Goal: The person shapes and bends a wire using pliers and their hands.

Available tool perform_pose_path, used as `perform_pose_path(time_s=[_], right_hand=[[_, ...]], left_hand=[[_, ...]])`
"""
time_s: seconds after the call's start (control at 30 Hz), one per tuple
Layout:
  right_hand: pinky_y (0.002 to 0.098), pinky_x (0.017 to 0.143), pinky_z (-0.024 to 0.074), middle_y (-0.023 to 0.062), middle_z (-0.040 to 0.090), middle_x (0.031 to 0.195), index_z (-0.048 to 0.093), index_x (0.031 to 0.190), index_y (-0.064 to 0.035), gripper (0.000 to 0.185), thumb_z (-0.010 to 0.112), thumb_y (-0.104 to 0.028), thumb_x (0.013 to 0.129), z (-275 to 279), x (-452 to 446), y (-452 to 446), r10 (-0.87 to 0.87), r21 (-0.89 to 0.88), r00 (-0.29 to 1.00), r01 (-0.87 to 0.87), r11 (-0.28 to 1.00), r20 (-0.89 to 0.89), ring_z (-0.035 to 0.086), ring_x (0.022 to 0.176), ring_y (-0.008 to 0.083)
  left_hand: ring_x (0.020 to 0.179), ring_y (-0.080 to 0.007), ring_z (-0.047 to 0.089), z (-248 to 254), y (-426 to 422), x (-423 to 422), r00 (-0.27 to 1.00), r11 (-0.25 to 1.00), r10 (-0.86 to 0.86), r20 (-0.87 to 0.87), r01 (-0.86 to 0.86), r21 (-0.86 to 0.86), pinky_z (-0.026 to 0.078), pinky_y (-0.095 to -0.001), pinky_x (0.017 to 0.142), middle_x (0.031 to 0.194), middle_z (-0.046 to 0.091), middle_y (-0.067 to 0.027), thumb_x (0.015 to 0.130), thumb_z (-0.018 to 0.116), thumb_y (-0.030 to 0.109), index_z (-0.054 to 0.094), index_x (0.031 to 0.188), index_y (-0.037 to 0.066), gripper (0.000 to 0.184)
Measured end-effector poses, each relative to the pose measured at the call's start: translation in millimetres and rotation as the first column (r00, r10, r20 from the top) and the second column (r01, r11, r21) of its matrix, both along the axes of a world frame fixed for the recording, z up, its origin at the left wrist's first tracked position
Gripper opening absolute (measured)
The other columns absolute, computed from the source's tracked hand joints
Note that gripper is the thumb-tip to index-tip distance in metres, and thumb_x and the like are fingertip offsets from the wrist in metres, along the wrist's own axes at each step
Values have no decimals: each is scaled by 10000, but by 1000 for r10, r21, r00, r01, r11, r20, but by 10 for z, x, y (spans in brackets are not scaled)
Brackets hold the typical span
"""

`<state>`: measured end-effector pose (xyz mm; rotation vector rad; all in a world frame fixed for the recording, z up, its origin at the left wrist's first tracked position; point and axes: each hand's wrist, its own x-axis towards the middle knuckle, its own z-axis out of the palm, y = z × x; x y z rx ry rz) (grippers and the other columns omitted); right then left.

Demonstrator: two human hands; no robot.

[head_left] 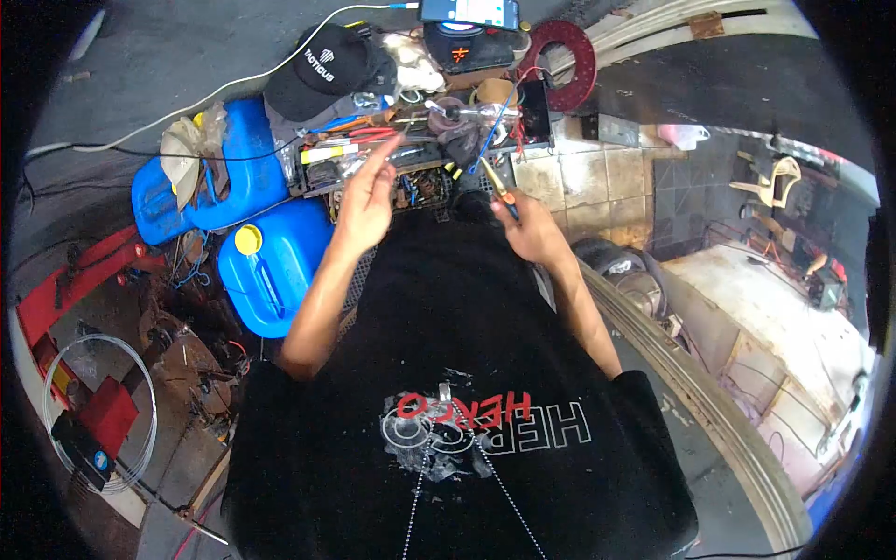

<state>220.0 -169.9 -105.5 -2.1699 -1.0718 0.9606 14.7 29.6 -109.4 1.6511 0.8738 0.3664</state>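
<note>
My right hand (537,231) is closed round the handles of a pair of pliers (505,196) with orange and dark grips. The jaws point up and to the left, near the end of a blue wire (496,133); I cannot tell whether they touch it. My left hand (367,207) is raised with its index finger stretched out, and nothing shows in it. Just beyond the fingers lies a crowded tool tray (308,175) with red-handled tools (378,133). A dark cloth-like bundle (459,147) sits in the tray's right half.
Blue jerrycans (297,280) stand at the left, one with a yellow cap. A black cap (327,70) and a phone (471,13) with a white cable lie at the back. A red ring (583,67) lies at back right. A coil of wire (58,373) is far left.
</note>
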Motion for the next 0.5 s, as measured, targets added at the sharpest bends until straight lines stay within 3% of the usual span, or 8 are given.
perform_pose_path(time_s=[0.03,0.07,0.13,0.17,0.2,0.27,0.33,0.5], right_hand=[[570,774,503,315,671,914,619,1113,31,301,608,-243,989,174,-91,123,52,91,999,-51,995,-9,638,909,519],[570,774,503,315,671,914,619,1113,31,301,608,-243,989,323,-179,230,55,89,998,-54,995,-3,638,909,519],[525,751,492,291,658,855,619,1078,29,270,612,-229,999,512,-337,382,129,19,991,-130,991,33,629,905,503],[534,721,480,288,656,838,616,1090,27,268,625,-222,991,501,-384,418,165,23,985,-167,986,57,627,869,505],[534,721,480,288,656,838,616,1090,27,268,625,-222,991,526,-443,454,179,23,982,-180,983,60,627,869,505],[535,693,472,287,651,819,617,1088,30,271,633,-220,985,593,-566,536,190,39,981,-192,981,42,629,835,502],[534,685,472,286,650,813,617,1089,32,272,636,-218,983,604,-666,573,221,62,970,-228,972,97,630,823,500],[526,685,483,281,658,816,613,1101,35,277,647,-209,976,718,-833,698,269,61,956,-277,959,122,642,811,491]], left_hand=[[1222,-205,601,16,-67,-15,996,986,-11,89,-4,168,430,-316,1052,1296,661,-141,1039,448,53,542,1437,55,409],[1392,-227,480,132,-127,-52,995,997,0,100,-8,81,351,-343,1148,1463,560,-170,1065,466,132,544,1430,38,386],[1243,-198,591,95,-220,-186,989,995,34,142,-46,84,419,-326,1076,1393,620,-146,1080,474,192,544,1432,34,392],[1243,-198,591,91,-248,-272,988,995,43,146,-56,83,419,-326,1076,1393,620,-146,1080,474,192,544,1432,34,392],[1093,-165,610,126,-265,-348,993,998,57,108,-54,-30,460,-301,975,1266,661,-120,1082,473,194,540,1440,40,395],[944,-132,628,179,-282,-466,994,987,83,71,-72,-143,501,-276,874,1139,702,-94,1084,472,196,537,1447,45,399],[599,-20,352,235,-298,-535,967,969,85,239,-24,-247,295,-184,506,766,455,53,1084,453,140,488,1502,94,422],[632,-30,402,388,-261,-674,972,970,78,222,-22,-242,336,-178,552,781,510,45,1053,466,88,471,1522,123,470]])
